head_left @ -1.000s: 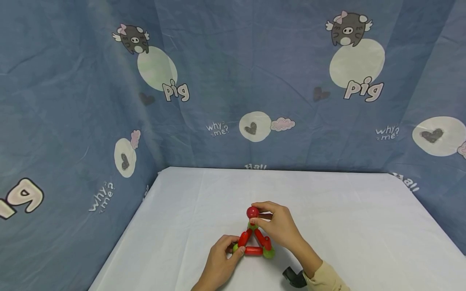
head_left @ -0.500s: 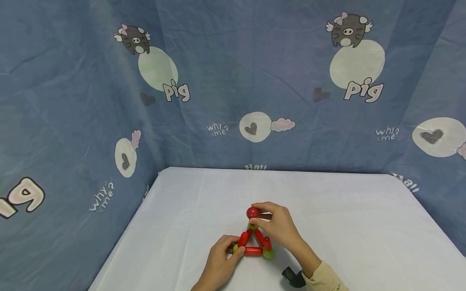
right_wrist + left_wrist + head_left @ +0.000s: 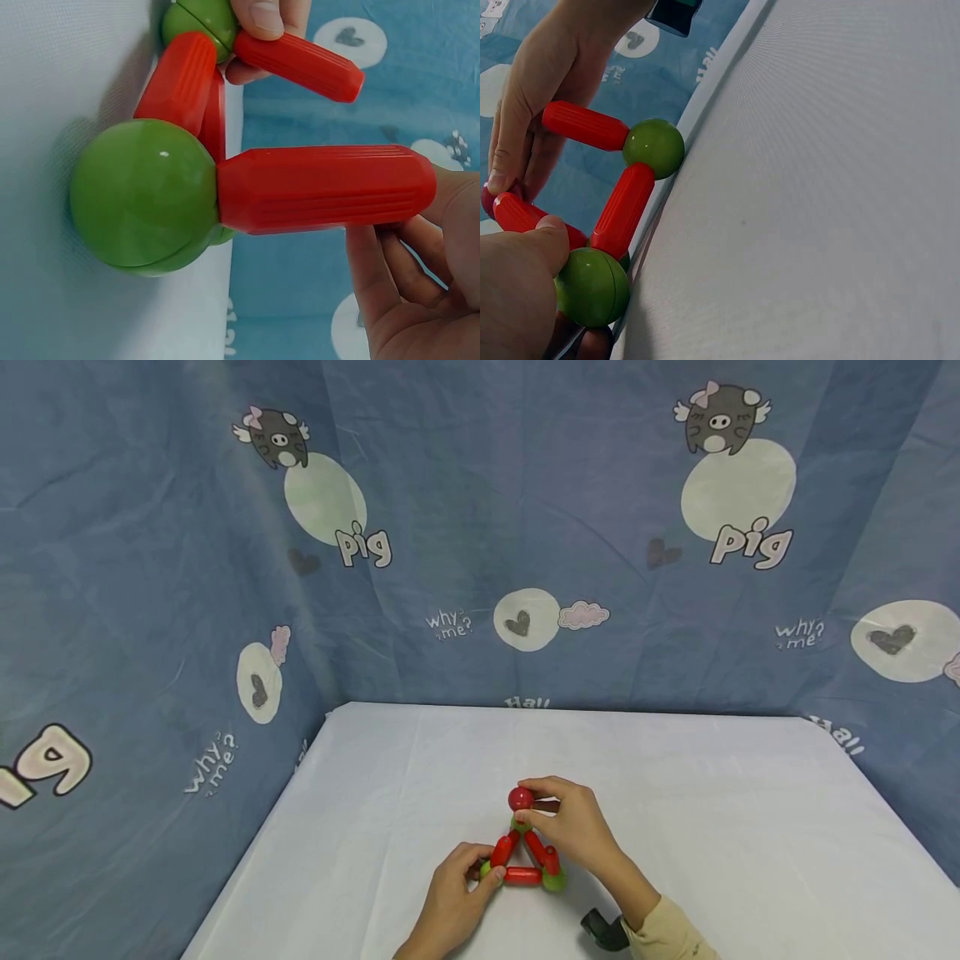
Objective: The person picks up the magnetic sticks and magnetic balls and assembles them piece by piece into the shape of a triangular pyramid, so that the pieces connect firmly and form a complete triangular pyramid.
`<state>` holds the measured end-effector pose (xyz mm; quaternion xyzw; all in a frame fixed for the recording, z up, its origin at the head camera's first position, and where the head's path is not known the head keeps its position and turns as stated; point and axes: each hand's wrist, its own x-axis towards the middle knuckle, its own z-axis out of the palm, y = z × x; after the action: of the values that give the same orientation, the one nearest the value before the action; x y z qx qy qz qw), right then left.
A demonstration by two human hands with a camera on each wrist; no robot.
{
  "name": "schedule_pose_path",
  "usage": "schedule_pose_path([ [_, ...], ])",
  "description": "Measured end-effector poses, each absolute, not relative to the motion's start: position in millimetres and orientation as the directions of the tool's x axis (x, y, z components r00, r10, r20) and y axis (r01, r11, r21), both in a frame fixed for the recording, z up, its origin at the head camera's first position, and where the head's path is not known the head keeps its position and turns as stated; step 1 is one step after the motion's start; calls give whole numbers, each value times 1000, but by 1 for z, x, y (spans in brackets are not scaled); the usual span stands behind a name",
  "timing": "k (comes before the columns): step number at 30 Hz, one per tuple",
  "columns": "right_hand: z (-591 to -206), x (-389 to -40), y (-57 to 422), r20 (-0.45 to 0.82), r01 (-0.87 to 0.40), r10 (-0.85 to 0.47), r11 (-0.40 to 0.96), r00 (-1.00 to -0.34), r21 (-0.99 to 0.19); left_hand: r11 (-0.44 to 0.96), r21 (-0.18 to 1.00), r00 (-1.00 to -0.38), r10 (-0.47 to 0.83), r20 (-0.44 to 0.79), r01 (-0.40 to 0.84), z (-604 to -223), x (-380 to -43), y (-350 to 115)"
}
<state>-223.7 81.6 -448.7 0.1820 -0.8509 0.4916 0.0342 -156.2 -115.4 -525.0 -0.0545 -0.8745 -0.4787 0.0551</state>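
A triangular frame of red rods (image 3: 522,877) and green balls (image 3: 553,881) rests on the white table. Short red rods also rise from its two near corners, as the red rod (image 3: 322,189) in the right wrist view shows. My left hand (image 3: 455,893) holds the left corner, thumb and fingers around its green ball (image 3: 592,289) and the upright red rod beside it. At the far corner, my right hand (image 3: 576,824) pinches a red ball (image 3: 521,799) above that corner's green ball; the fingers hide part of what lies between.
A white cloth covers the table (image 3: 675,793). Blue printed curtains (image 3: 420,485) stand behind it and along the left. A dark wrist device (image 3: 606,932) sits by the right sleeve (image 3: 667,931).
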Motion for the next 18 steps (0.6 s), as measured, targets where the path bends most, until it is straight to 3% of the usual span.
schedule_pose_path([
  [18,-451,-224,82,204,-312,-267,471,-942,-825,540,829,-988,43,146,146,-524,-156,-115],
])
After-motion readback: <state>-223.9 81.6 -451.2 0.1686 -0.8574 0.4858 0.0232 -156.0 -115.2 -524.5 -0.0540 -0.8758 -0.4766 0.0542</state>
